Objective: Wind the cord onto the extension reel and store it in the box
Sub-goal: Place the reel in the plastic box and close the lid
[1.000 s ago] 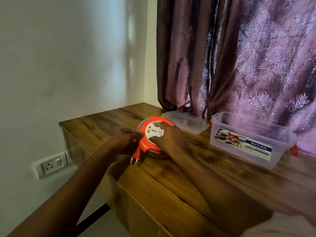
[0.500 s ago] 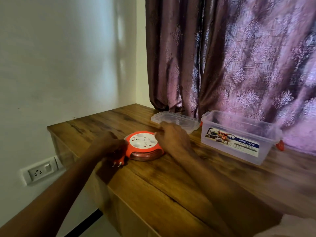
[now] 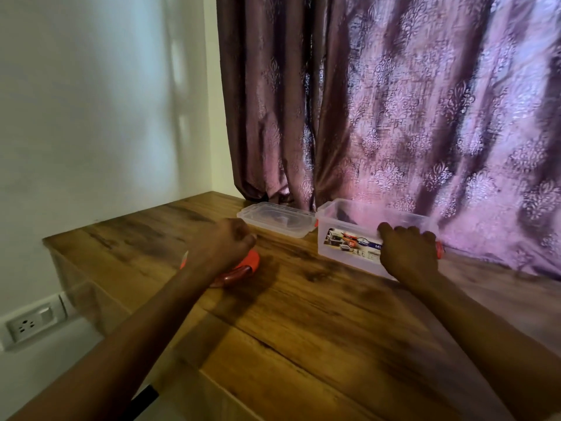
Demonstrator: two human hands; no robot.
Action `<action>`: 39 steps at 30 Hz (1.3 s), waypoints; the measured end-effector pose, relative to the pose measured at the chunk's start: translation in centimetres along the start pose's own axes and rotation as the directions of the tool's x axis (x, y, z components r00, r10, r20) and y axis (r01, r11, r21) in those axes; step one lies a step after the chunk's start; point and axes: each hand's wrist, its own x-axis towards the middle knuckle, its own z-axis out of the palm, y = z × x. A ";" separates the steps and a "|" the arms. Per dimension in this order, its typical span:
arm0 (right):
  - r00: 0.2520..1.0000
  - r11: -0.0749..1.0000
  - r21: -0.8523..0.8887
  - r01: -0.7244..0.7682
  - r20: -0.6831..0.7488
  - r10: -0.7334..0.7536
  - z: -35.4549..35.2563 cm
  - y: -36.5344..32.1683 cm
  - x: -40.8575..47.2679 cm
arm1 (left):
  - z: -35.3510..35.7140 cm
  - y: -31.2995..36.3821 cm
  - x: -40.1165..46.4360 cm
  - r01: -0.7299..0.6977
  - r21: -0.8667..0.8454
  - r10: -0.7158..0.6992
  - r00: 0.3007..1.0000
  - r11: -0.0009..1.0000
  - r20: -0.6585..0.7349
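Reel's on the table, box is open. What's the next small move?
Probably lift the reel with the left hand lying over it and carry it toward the box, which the right hand grips at its near rim; the lid lies aside.

Plain off-white plastered wall (image 3: 91, 101) takes up the left side, with soft patches of light falling across it. Low down there's a white wall socket with a switch (image 3: 32, 322). On the right hangs a purple-mauve curtain with a damask flower pattern (image 3: 409, 117), in heavy folds right down to the tabletop, glowing brighter pink where light hits it from behind. In front sits a brown wood-grain table with dark streaks (image 3: 318, 329), its far left corner tucked against the wall.
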 end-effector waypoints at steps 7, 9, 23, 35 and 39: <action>0.983 0.959 0.218 0.181 -0.031 -0.179 -4.6 -3.9 -4.5 | 1.6 2.0 -2.5 -0.030 -0.148 0.049 0.991 0.989 0.128; 0.973 0.934 0.294 0.205 0.045 -0.228 -6.2 -5.9 -5.8 | 1.8 2.2 -3.2 -0.019 -0.220 0.057 0.984 0.975 0.167; 0.688 0.574 0.805 0.151 0.331 -0.646 -12.4 -14.4 -11.3 | -1.7 1.1 -4.0 0.326 -0.462 -0.149 0.913 0.825 0.379; 0.741 0.462 0.875 -0.144 0.405 -0.536 -11.4 -18.1 -8.6 | -1.6 1.4 -1.6 0.401 -0.407 -0.293 0.907 0.821 0.303; 0.739 0.520 0.844 -0.128 0.431 -0.518 -12.8 -16.5 -8.3 | -2.6 1.0 -1.2 0.471 -0.493 -0.318 0.875 0.731 0.364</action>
